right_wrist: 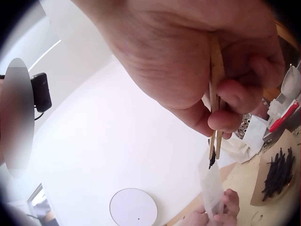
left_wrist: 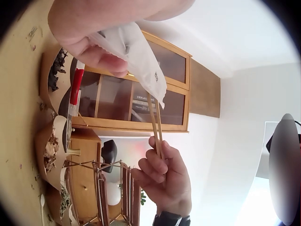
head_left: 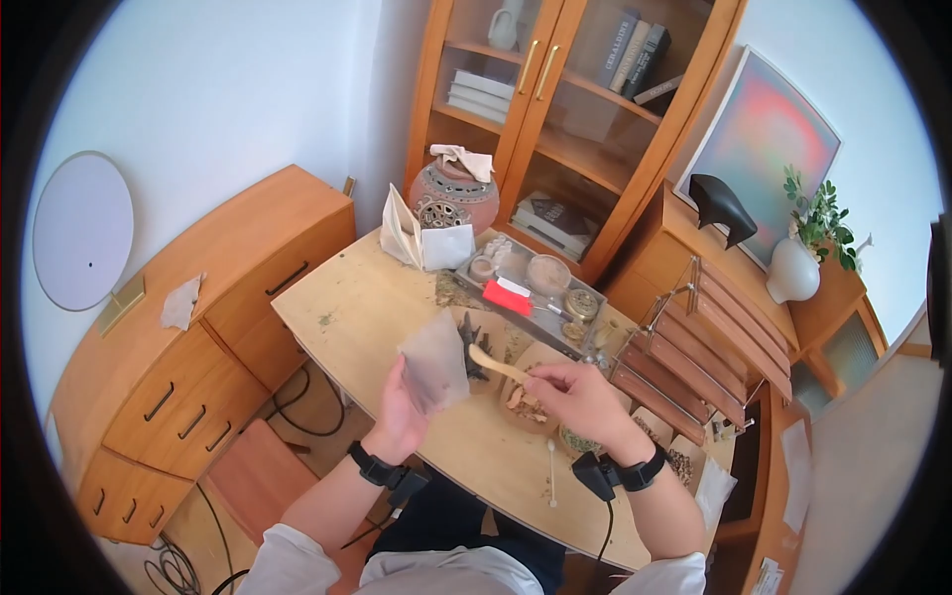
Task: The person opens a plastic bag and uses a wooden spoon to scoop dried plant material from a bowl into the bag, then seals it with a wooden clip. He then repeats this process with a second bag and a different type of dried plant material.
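Observation:
My left hand (head_left: pixel 399 421) grips a translucent white paper bag (head_left: pixel 434 369) by its lower side above the table. Thumb and fingers of my right hand (head_left: pixel 585 402) pinch light wooden tweezers (head_left: pixel 499 367), pointing at the bag. In the right wrist view the tweezers (right_wrist: pixel 215 101) hold a small dark piece (right_wrist: pixel 212 161) at the bag's upper edge (right_wrist: pixel 207 172). From the left wrist, the tweezer tips are hidden at the bag's end (left_wrist: pixel 157 89). Dark twig-like pieces (right_wrist: pixel 278 174) lie in a paper tray beside the bag.
Paper trays with brown flakes (head_left: pixel 526 409) and green bits (head_left: pixel 575 443) line the near right. Behind stand a grey tray (head_left: pixel 543 322) with jars and a red item (head_left: pixel 508 297), a patterned pot (head_left: pixel 454 198), and a wooden rack (head_left: pixel 684 357) at right.

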A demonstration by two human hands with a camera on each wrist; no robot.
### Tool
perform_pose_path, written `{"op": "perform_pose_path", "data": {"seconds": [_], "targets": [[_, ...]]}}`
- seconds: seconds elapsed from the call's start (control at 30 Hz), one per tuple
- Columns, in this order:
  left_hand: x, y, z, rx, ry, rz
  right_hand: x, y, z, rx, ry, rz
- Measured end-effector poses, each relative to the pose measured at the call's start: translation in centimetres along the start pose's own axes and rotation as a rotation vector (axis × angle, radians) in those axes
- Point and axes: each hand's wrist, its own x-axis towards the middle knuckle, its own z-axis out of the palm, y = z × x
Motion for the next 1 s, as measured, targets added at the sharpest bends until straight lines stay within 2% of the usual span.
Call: {"op": "perform_pose_path", "data": {"seconds": [0.37, 0.67, 0.77, 1.0], "targets": [[-0.2, -1.1, 0.3, 0.045, -0.027, 0.010, -1.1, 0.6, 0.4, -0.088, -0.007, -0.045], [-0.5, -1.8, 1.1, 0.121, -0.070, 0.021, -1.4, 0.4, -0.1, -0.244, -0.104, -0.120], [-0.5, -2.0, 1.3, 0.108, -0.076, 0.003, -1.6, -0.2, -0.1, -0.284, -0.144, -0.060], [-0.2, -2.1, 0.7, 0.047, -0.060, -0.013, -2.3, -0.6, -0.9, -0.189, -0.103, 0.019]]}}
